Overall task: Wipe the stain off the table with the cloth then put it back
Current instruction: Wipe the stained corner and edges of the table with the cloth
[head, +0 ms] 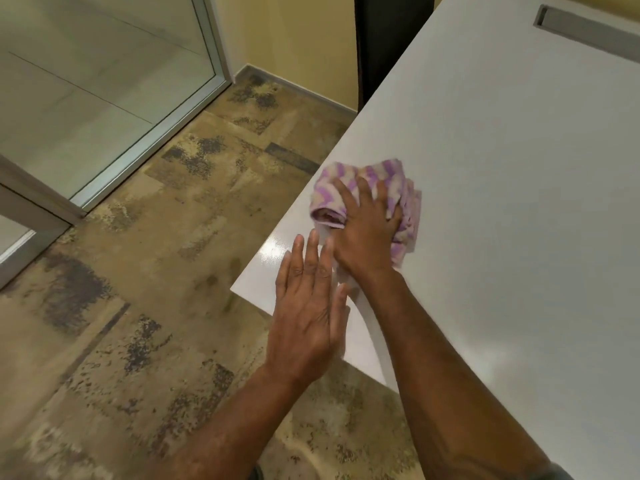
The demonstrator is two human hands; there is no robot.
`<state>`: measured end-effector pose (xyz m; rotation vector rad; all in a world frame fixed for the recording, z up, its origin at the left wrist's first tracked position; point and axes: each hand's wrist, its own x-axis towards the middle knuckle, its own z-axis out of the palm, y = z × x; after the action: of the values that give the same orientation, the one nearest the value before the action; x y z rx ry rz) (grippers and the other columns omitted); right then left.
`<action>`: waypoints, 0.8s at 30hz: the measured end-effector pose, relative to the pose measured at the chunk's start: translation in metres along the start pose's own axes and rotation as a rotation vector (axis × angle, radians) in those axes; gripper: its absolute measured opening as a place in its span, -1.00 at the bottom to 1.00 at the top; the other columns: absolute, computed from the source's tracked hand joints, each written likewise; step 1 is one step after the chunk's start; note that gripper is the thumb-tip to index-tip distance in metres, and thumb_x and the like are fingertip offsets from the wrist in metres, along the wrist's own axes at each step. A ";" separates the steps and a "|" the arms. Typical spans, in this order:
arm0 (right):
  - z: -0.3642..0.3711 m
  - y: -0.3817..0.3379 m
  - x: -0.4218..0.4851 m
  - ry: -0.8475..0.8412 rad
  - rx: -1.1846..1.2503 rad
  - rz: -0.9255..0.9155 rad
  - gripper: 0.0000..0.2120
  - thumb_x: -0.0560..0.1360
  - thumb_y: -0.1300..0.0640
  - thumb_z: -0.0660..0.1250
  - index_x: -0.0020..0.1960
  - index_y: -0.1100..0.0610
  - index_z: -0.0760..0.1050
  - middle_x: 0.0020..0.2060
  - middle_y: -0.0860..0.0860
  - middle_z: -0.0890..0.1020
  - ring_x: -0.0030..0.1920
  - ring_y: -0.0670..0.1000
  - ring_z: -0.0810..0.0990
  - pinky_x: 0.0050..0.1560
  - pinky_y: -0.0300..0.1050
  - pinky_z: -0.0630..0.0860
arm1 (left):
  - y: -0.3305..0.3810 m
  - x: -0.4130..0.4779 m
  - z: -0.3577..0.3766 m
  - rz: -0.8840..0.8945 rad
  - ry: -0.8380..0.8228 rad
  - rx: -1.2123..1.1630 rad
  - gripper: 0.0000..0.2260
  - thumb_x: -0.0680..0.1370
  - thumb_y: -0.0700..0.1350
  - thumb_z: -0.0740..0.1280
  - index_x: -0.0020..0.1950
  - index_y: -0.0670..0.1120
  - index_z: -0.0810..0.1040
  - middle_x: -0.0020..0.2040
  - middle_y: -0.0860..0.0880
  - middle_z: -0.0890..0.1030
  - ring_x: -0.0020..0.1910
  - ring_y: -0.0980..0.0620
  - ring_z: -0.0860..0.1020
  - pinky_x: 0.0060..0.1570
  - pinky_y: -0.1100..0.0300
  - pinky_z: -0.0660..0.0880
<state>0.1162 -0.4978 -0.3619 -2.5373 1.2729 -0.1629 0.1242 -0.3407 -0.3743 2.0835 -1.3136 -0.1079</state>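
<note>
A bunched purple-and-cream zigzag cloth [346, 181] lies on the white table [502, 168] near its left edge. My right hand [367, 233] presses flat on top of the cloth, fingers spread over it. Just below and to the left, my left hand [308, 306] hovers over the table's near corner, fingers straight and apart, holding nothing. No stain is visible on the table around the cloth; the patch under the cloth is hidden.
A grey recessed slot [585, 27] sits in the table at the far right. Left of the table lies mottled brown carpet [156, 271]. A glass partition with a metal frame [149, 140] stands at the upper left. A dark panel [391, 39] stands behind the table.
</note>
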 end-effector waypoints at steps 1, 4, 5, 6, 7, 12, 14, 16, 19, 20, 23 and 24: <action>0.004 -0.008 -0.008 -0.030 0.019 -0.063 -0.27 0.58 -0.30 0.22 0.64 -0.17 -0.01 0.66 0.01 -0.03 0.64 0.19 -0.16 0.54 0.35 -0.20 | 0.001 -0.001 -0.003 -0.030 0.048 -0.075 -0.47 0.71 -0.03 0.03 0.66 -0.19 0.09 0.68 -0.14 0.11 0.69 -0.06 -0.03 0.62 -0.18 0.03; 0.014 -0.023 -0.034 -0.074 0.115 -0.241 -0.29 0.56 -0.35 0.19 0.62 -0.20 0.05 0.66 -0.01 -0.01 0.65 0.16 -0.18 0.52 0.33 -0.28 | -0.004 -0.008 -0.019 -0.180 0.199 -0.206 -0.48 0.73 -0.01 0.00 0.67 -0.19 0.07 0.69 -0.11 0.08 0.69 -0.02 -0.06 0.64 -0.10 -0.07; 0.017 -0.023 -0.042 -0.083 0.142 -0.285 -0.30 0.53 -0.35 0.18 0.61 -0.21 0.09 0.66 -0.02 0.02 0.65 0.15 -0.17 0.52 0.35 -0.28 | -0.007 -0.012 -0.025 -0.216 0.241 -0.214 -0.49 0.74 -0.01 -0.01 0.67 -0.17 0.07 0.70 -0.10 0.08 0.69 -0.01 -0.06 0.65 -0.06 -0.09; 0.020 -0.022 -0.051 -0.088 0.162 -0.325 -0.31 0.53 -0.33 0.18 0.60 -0.20 0.14 0.65 -0.01 0.06 0.65 0.16 -0.13 0.51 0.38 -0.25 | -0.012 -0.017 -0.032 -0.247 0.274 -0.214 -0.50 0.74 -0.03 -0.01 0.67 -0.15 0.09 0.69 -0.08 0.09 0.69 0.01 -0.06 0.65 -0.03 -0.10; 0.023 -0.021 -0.060 -0.087 0.178 -0.363 -0.34 0.53 -0.29 0.19 0.59 -0.19 0.17 0.65 0.01 0.09 0.64 0.18 -0.10 0.51 0.41 -0.22 | -0.017 -0.022 -0.038 -0.277 0.293 -0.209 -0.52 0.75 -0.05 0.00 0.67 -0.13 0.10 0.69 -0.07 0.10 0.69 0.02 -0.06 0.65 -0.01 -0.09; 0.013 -0.010 -0.115 -0.114 0.236 -0.454 -0.30 0.50 -0.40 0.03 0.57 -0.16 0.25 0.64 -0.03 0.15 0.65 0.10 -0.07 0.53 0.27 -0.29 | -0.033 -0.049 -0.045 -0.299 0.216 -0.154 -0.53 0.74 -0.05 0.04 0.66 -0.07 0.16 0.69 -0.03 0.12 0.68 0.06 -0.06 0.64 0.03 -0.09; 0.005 -0.002 -0.135 -0.101 0.274 -0.426 -0.33 0.51 -0.36 0.00 0.55 -0.14 0.30 0.62 -0.07 0.19 0.65 0.04 -0.05 0.58 0.27 -0.23 | -0.031 -0.058 -0.041 -0.284 0.171 -0.157 -0.54 0.74 -0.05 0.05 0.65 -0.07 0.21 0.68 -0.02 0.15 0.68 0.09 -0.05 0.64 0.07 -0.09; -0.001 0.011 -0.153 -0.078 0.318 -0.373 -0.38 0.53 -0.31 0.02 0.51 -0.11 0.37 0.60 -0.11 0.24 0.64 0.00 -0.01 0.60 0.23 -0.19 | -0.027 -0.068 -0.038 -0.278 0.116 -0.175 -0.55 0.73 -0.04 0.07 0.64 -0.06 0.24 0.67 0.00 0.17 0.68 0.12 -0.03 0.64 0.10 -0.09; -0.008 0.036 -0.179 0.020 0.379 -0.292 -0.54 0.57 -0.06 0.16 0.44 -0.06 0.46 0.55 -0.13 0.33 0.62 -0.05 0.06 0.60 0.15 -0.14 | -0.022 -0.079 -0.034 -0.243 0.016 -0.157 -0.55 0.73 -0.04 0.07 0.64 -0.04 0.26 0.66 0.01 0.21 0.67 0.11 0.00 0.65 -0.01 -0.04; -0.010 0.045 -0.188 0.047 0.395 -0.260 -0.57 0.57 0.03 0.20 0.43 -0.06 0.46 0.53 -0.18 0.33 0.61 -0.11 0.05 0.60 0.10 -0.13 | -0.021 -0.082 -0.033 -0.229 -0.004 -0.141 -0.55 0.73 -0.06 0.07 0.63 -0.05 0.27 0.65 0.00 0.22 0.67 0.09 0.02 0.65 -0.05 -0.02; -0.018 0.074 -0.216 0.083 0.418 -0.170 -0.52 0.52 0.12 0.22 0.43 -0.11 0.42 0.46 -0.28 0.31 0.57 -0.22 0.02 0.56 0.02 -0.10 | -0.014 -0.089 -0.035 -0.218 -0.038 -0.084 -0.55 0.71 -0.07 0.07 0.61 -0.07 0.31 0.65 -0.03 0.24 0.67 0.06 0.04 0.64 -0.05 -0.03; -0.021 0.082 -0.225 0.115 0.413 -0.162 -0.49 0.50 0.14 0.23 0.44 -0.12 0.40 0.46 -0.25 0.33 0.58 -0.18 0.05 0.55 0.07 -0.05 | -0.011 -0.092 -0.036 -0.221 -0.047 -0.069 -0.54 0.70 -0.06 0.06 0.62 -0.07 0.30 0.65 -0.03 0.23 0.67 0.06 0.03 0.65 -0.04 -0.04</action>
<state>-0.0865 -0.3690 -0.3609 -2.2920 0.9501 -0.5537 0.1023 -0.2437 -0.3774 2.1726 -1.0867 -0.2959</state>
